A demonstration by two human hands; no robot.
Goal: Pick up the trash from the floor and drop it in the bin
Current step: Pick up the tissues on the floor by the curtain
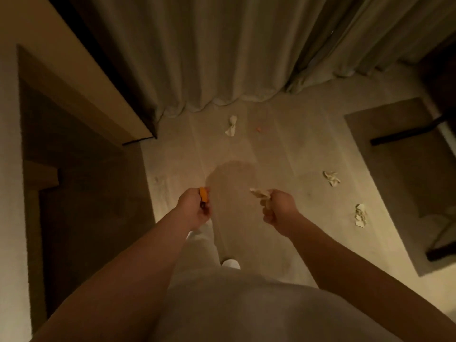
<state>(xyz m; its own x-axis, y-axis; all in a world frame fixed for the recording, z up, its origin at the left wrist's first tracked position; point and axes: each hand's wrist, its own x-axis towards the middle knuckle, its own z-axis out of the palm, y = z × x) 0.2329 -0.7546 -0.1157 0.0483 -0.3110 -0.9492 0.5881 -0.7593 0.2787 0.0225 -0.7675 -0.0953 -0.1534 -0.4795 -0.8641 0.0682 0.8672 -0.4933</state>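
Frame centre: left hand [193,208] closed around orange scrap [203,194], right hand [277,209] clutching crumpled tissue [259,193], likely collected for bin; more tissues [332,178] on floor [283,149] at right.

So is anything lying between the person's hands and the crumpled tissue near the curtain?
Nothing visible does. Bare floor runs from the left hand and right hand to the crumpled tissue by the curtain. Both hands are already full, though: an orange piece in the left, a tissue in the right. No bin is in view.
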